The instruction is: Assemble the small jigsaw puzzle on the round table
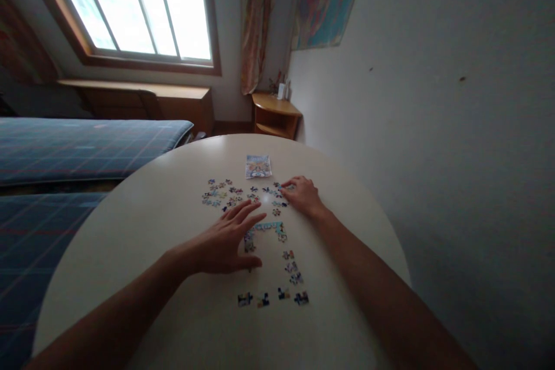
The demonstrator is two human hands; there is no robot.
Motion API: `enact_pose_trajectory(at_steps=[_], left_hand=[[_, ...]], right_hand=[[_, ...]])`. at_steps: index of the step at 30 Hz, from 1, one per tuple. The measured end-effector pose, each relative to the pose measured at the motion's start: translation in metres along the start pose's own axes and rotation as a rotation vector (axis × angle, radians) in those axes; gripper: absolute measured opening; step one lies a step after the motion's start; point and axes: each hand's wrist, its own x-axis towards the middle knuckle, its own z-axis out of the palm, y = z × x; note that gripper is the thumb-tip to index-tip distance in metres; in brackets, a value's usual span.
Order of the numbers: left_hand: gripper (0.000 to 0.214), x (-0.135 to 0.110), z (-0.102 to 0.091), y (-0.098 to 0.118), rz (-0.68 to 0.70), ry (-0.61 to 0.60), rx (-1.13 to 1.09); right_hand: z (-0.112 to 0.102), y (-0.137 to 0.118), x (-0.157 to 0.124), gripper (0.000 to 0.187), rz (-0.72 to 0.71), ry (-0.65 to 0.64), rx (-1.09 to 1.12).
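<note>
My left hand (225,243) is open, its fingers spread and thumb apart, over the left side of a partly joined jigsaw border (265,226). It hides part of that side. My right hand (302,195) reaches to the right edge of the loose jigsaw pieces (214,193). Its thumb and fingers are bent together around a small jigsaw piece (281,187), mostly covered by the fingertips. Down the right side, several border pieces (292,269) form a broken column. A spaced row of bottom pieces (263,300) lies nearest me.
A small printed picture card (258,166) lies beyond the loose pieces on the round white table (173,318). A wall (455,156) rises on the right. Beds with plaid covers (87,147) are at left, and a corner shelf (277,105) stands behind the table.
</note>
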Motion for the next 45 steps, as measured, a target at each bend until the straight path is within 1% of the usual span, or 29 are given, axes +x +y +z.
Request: enact_pose_trajectory(at_steps=[4,9,13,17,21,25,31,39,45], left_hand=[[0.106,-0.004,0.003,0.009,0.022,-0.067,-0.029],[0.114,-0.004,0.007,0.020,0.037,-0.139,-0.036],[0.114,-0.004,0.007,0.022,0.035,-0.140,-0.057],[0.113,-0.005,0.006,0.022,0.025,-0.158,-0.063],[0.111,-0.005,0.004,0.022,0.026,-0.144,-0.053],[0.112,-0.005,0.004,0.023,0.019,-0.174,-0.043],[0.113,-0.006,0.007,0.021,0.037,-0.139,-0.063],[0.115,-0.005,0.005,0.025,0.007,-0.177,-0.046],[0.115,-0.005,0.004,0.025,0.002,-0.180,-0.049]], right_hand=[[0.002,-0.002,0.004,0.022,0.037,0.002,0.027],[0.004,0.002,0.005,0.020,0.046,0.007,0.042],[0.004,0.007,0.005,0.020,0.030,0.004,0.053],[0.004,0.009,0.006,0.023,0.019,-0.008,0.053],[0.002,0.007,0.005,0.027,0.018,-0.026,0.036],[0.000,0.004,0.006,0.030,0.022,-0.052,0.024],[-0.002,0.002,0.009,0.028,0.036,-0.078,0.018],[-0.005,0.004,0.010,0.033,0.029,-0.127,0.030],[-0.003,0.005,0.011,0.031,0.036,-0.113,0.035]])
